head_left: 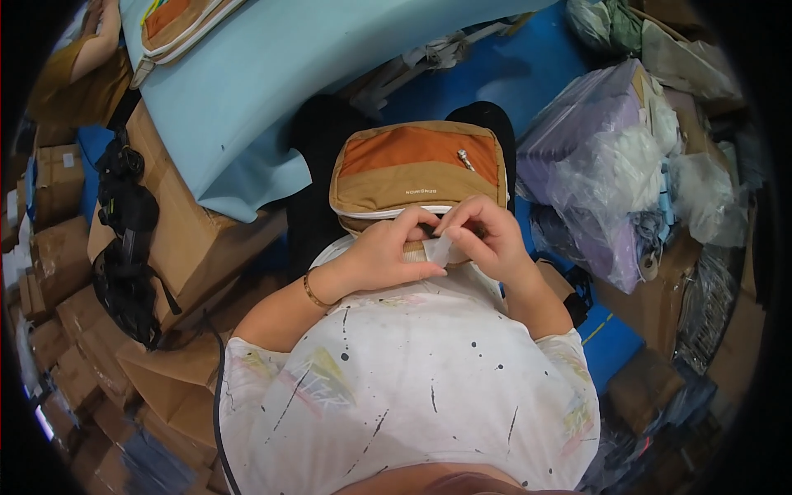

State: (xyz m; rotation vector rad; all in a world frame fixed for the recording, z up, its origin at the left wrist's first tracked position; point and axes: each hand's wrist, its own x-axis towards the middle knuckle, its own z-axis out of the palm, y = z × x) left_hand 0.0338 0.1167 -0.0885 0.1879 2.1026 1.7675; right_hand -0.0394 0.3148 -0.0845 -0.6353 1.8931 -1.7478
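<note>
Strip (438,251) of whitish material is pinched by the left hand (386,256) and right hand (492,241), at the brown-and-orange bag's (412,169) near edge.

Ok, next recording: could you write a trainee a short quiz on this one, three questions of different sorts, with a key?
1. What colour is the strip between the left hand and the right hand? A) black B) white C) green
2. True or false: the bracelet is on the right wrist.
3. Fill in: the purple bundle is to the ____ of the bag on the lap.

Key:
1. B
2. False; the bracelet is on the left wrist.
3. right
</note>
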